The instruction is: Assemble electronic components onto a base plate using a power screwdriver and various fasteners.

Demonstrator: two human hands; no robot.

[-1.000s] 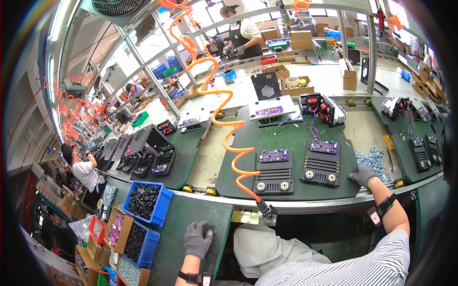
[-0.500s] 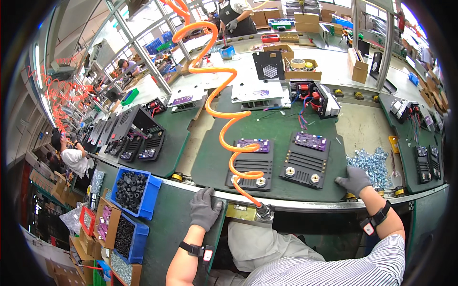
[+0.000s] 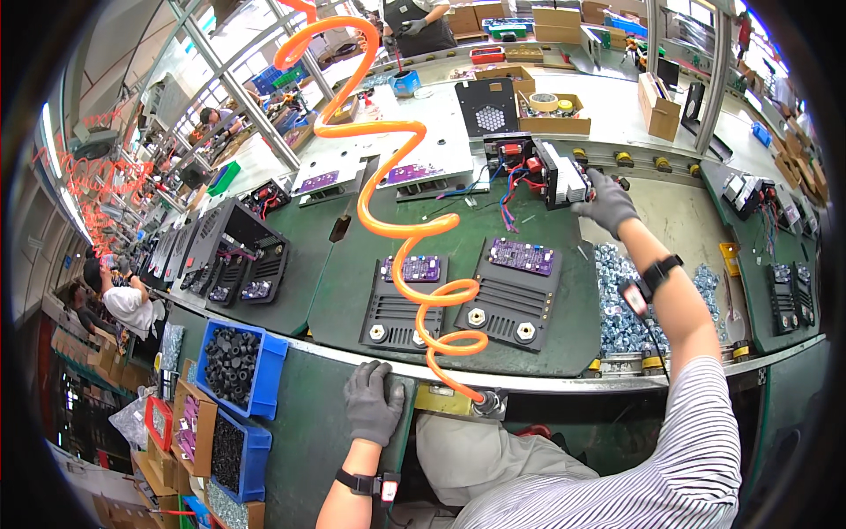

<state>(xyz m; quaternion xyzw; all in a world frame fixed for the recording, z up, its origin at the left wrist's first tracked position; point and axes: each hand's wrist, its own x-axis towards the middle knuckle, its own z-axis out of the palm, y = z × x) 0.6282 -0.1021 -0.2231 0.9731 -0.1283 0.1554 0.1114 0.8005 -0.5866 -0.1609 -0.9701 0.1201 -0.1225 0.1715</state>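
My left hand (image 3: pixel 374 404), in a grey glove, lies with its fingers stretched on the green bench at the near edge. My right hand (image 3: pixel 608 204), also gloved, reaches far right to the outer side of a finned heat-sink assembly (image 3: pixel 564 175) with red parts and loose wires. Its thumb and fingers are apart there; I cannot tell how firmly they touch. On the green carrier board (image 3: pixel 352 264) between my hands lie a left black panel (image 3: pixel 401 309) and a right black panel (image 3: pixel 509 295), each with a purple circuit board and metal nuts. A coiled orange air hose (image 3: pixel 414 231) hangs across them.
Blue bins of black parts (image 3: pixel 233 357) stand left of my left hand. Loose bolts (image 3: pixel 621 300) fill a spot right of the carrier. Further left sits a black housing (image 3: pixel 238 247). A co-worker (image 3: pixel 419 22) stands across the line, another person (image 3: pixel 123 286) far left.
The carrier with the panels and heat-sink assembly has shifted left, uncovering more bolts. My right hand has gone from its near right edge up to the assembly. My left hand has barely moved.
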